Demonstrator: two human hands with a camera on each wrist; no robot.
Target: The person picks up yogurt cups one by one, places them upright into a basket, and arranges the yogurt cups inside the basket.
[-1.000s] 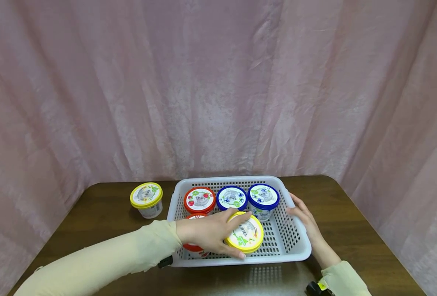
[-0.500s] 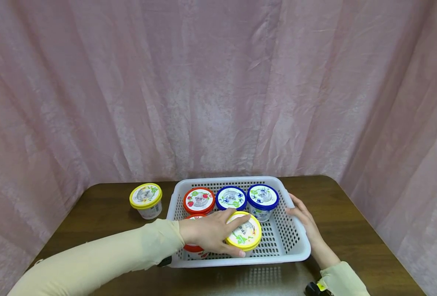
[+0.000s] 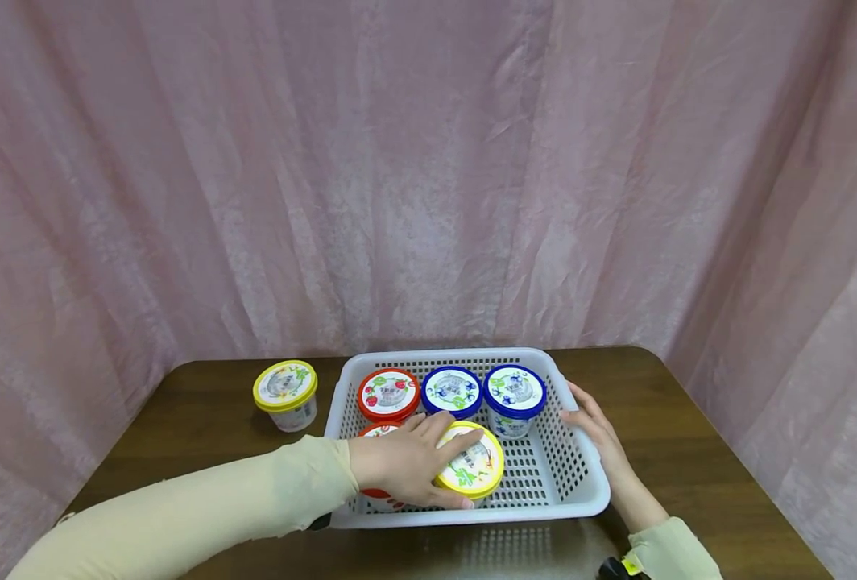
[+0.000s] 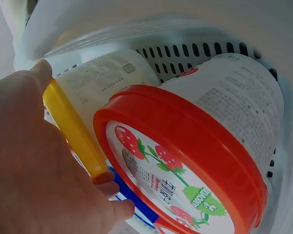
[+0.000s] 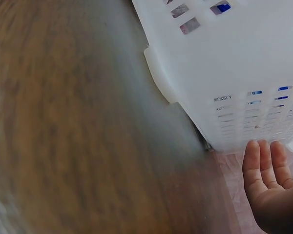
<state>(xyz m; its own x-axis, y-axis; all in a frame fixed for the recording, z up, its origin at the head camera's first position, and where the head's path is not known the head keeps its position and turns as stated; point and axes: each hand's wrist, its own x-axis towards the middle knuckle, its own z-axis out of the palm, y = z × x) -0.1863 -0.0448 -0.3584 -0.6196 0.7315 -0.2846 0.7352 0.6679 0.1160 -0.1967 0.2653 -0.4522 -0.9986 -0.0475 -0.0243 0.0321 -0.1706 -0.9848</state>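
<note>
One yellow-lidded cup (image 3: 470, 470), clasped in the left hand (image 3: 398, 461), has sunk lower into the white basket (image 3: 581, 499) beside a red-lidded cup (image 4: 195, 161), nearly seated, while the right hand (image 3: 594, 427) rests flat-fingered against the basket's side.

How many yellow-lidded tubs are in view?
2: one yellow-lidded tub stands on the table left of the basket; the left hand grips the other inside it.
</note>
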